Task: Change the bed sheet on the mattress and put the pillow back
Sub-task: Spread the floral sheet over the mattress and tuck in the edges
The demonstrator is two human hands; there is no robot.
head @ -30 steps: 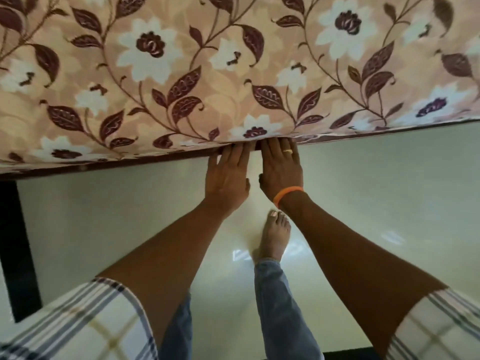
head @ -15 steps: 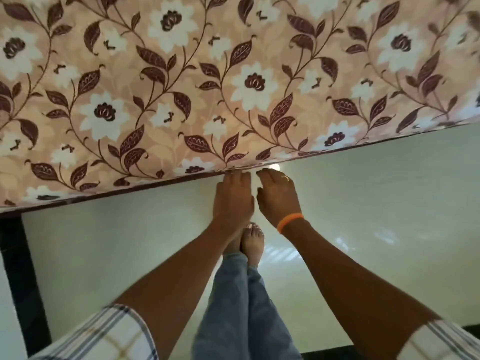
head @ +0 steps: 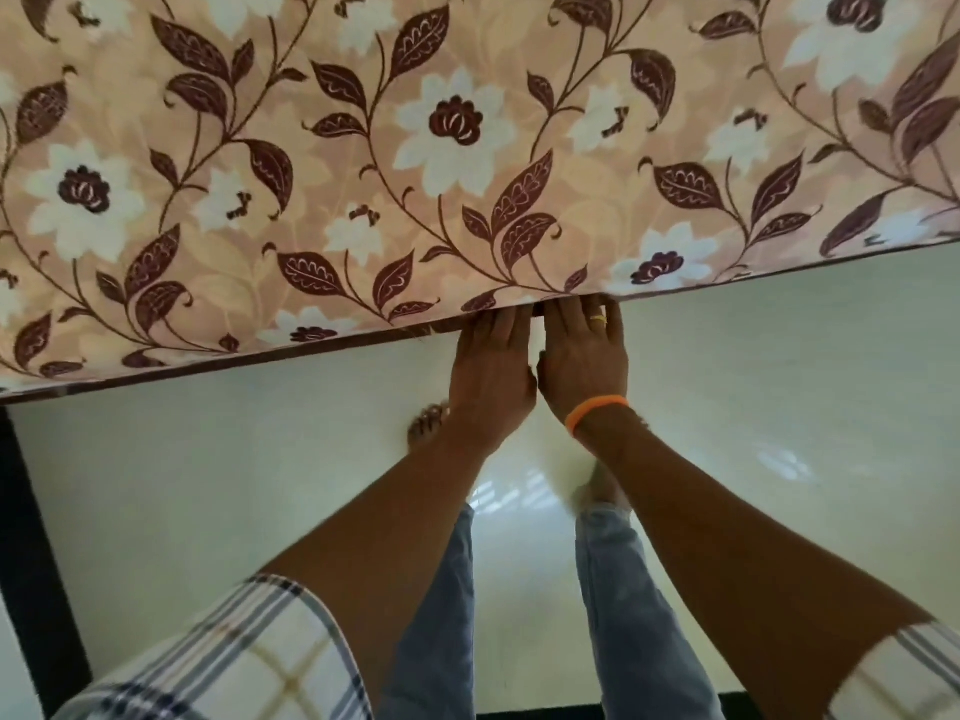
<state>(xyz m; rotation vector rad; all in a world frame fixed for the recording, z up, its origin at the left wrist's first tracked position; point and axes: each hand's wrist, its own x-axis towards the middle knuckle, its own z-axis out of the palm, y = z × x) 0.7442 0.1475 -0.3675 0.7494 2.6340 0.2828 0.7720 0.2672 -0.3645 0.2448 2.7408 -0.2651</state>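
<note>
The floral bed sheet (head: 467,163) lies spread over the mattress, its dark-trimmed edge running along the near side of the bed. Both hands sit side by side at that edge: the left hand (head: 491,366) and the right hand (head: 584,356), fingertips tucked under the sheet's hem, grasping it. An orange wristband (head: 595,412) circles the right wrist. Bare feet stand on the glossy pale floor (head: 208,485).
</note>
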